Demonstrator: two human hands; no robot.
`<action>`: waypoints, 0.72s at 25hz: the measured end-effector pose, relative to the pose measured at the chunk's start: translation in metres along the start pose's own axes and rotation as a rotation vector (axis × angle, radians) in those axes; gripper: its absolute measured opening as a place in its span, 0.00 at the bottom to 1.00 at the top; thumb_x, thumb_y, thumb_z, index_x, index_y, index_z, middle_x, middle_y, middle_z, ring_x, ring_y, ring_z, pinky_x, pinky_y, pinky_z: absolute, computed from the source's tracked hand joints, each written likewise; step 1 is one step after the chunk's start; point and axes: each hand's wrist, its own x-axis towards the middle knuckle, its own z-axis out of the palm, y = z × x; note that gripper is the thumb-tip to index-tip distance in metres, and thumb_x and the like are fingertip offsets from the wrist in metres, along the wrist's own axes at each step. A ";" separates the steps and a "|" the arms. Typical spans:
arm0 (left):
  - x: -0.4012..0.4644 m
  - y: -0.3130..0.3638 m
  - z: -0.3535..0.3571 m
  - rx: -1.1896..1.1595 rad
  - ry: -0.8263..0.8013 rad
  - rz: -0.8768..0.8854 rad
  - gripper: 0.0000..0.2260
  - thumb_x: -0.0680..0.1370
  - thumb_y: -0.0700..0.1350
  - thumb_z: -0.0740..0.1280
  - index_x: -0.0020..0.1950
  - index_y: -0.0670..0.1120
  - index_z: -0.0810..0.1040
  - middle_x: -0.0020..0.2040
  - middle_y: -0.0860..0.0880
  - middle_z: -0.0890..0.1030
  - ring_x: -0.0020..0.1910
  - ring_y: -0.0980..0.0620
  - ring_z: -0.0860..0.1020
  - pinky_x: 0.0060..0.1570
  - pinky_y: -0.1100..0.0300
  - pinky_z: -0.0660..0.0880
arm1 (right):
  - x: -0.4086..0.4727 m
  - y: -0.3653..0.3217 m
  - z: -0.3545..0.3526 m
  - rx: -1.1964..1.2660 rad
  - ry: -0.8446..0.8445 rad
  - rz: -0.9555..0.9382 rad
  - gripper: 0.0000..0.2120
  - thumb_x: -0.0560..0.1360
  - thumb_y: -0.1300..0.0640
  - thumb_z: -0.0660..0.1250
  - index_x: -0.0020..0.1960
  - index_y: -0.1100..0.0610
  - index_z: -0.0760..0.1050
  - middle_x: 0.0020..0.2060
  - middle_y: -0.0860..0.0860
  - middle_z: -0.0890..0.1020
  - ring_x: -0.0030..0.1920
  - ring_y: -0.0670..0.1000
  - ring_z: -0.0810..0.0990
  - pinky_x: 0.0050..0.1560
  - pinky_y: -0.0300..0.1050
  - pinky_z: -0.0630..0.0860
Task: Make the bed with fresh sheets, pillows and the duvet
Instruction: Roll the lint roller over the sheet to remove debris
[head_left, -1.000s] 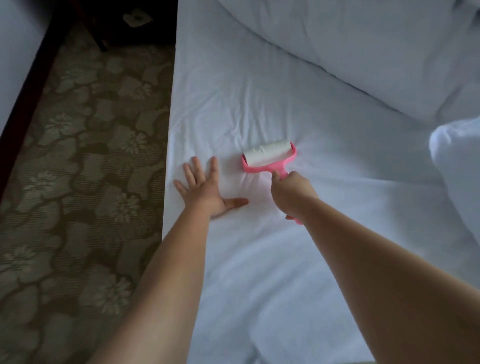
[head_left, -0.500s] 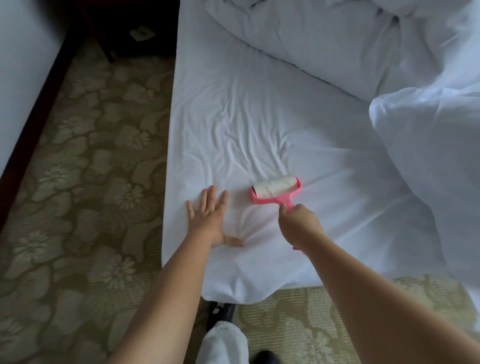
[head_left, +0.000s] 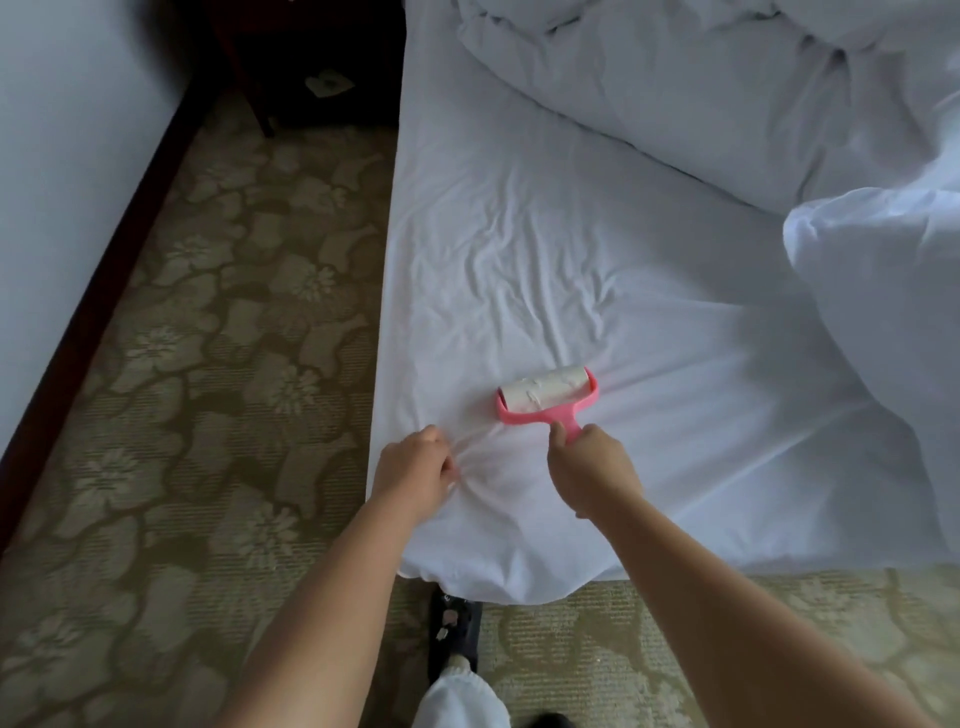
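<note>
- A white fitted sheet (head_left: 597, 270) is seen stretched over the bed, its near corner hanging toward the patterned carpet (head_left: 218, 364).
- A pink lint roller (head_left: 545, 397) is held flat on the sheet near that corner, its handle gripped in the curled fingers of the right hand (head_left: 592, 470); the paper roll lies fully against the fabric, apparently so that lint is lifted.
- Just left of the roller, a fold of sheet is pinched and bunched by the left hand (head_left: 415, 467), with creases fanning out from the grip; the cloth is judged to be held taut so that it is not dragged by the sticky roll.
- The duvet (head_left: 675, 104) is heaped well beyond the roller, toward the head of the bed, and a white pillow (head_left: 872, 291) is seen to the roller's right, both evidently kept aside while the sheet is cleaned.
- A dark slipper (head_left: 457, 634) and a white trouser leg are visible below the corner.
</note>
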 end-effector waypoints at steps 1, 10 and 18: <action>0.003 -0.002 0.000 -0.028 -0.053 -0.016 0.07 0.78 0.48 0.66 0.47 0.45 0.78 0.53 0.51 0.73 0.49 0.48 0.76 0.52 0.55 0.73 | 0.001 0.000 0.004 -0.001 -0.007 0.012 0.22 0.80 0.43 0.49 0.53 0.60 0.70 0.49 0.58 0.79 0.48 0.62 0.81 0.52 0.56 0.78; 0.057 -0.020 -0.028 -0.136 -0.123 -0.363 0.54 0.59 0.69 0.73 0.76 0.56 0.48 0.76 0.46 0.48 0.73 0.41 0.52 0.66 0.42 0.64 | 0.055 -0.046 -0.001 -0.012 -0.013 0.037 0.21 0.80 0.42 0.48 0.52 0.59 0.67 0.42 0.54 0.74 0.42 0.59 0.80 0.45 0.49 0.77; 0.155 -0.053 -0.033 -0.648 0.014 -0.608 0.61 0.61 0.64 0.76 0.78 0.50 0.38 0.78 0.46 0.44 0.76 0.44 0.54 0.71 0.51 0.59 | 0.156 -0.120 0.003 -0.044 0.024 -0.002 0.26 0.80 0.41 0.48 0.60 0.61 0.70 0.55 0.60 0.78 0.52 0.62 0.80 0.47 0.50 0.74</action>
